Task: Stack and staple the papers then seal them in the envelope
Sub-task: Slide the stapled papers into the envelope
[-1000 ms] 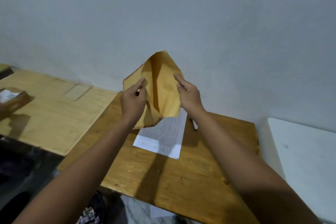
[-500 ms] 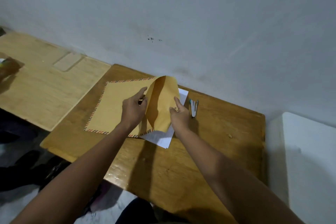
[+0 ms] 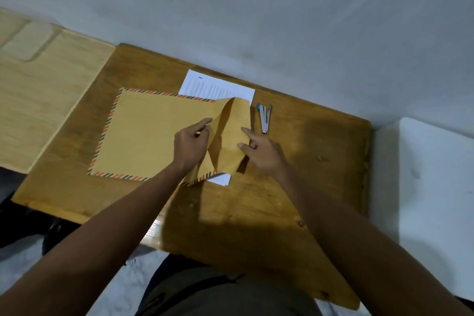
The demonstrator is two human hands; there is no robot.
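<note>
A brown envelope (image 3: 148,133) with a striped border lies flat on the wooden desk (image 3: 295,187). Its flap (image 3: 230,131) stands up at the right end. My left hand (image 3: 191,146) pinches the flap's left edge between thumb and forefinger. My right hand (image 3: 261,151) touches the flap's right side with a straight forefinger and thumb. The white printed papers (image 3: 215,84) lie under the envelope, showing beyond its far edge and at its near right corner. A small stapler (image 3: 264,118) lies just right of the flap.
A paler wooden table (image 3: 38,100) adjoins the desk on the left. A white surface (image 3: 436,187) stands at the right. A grey wall (image 3: 282,20) runs right behind the desk. My lap shows below the desk's near edge.
The envelope came down from mid-air and now lies flat on the desk over the papers. Both hands followed it down and stay at the flap. The view tilted downward.
</note>
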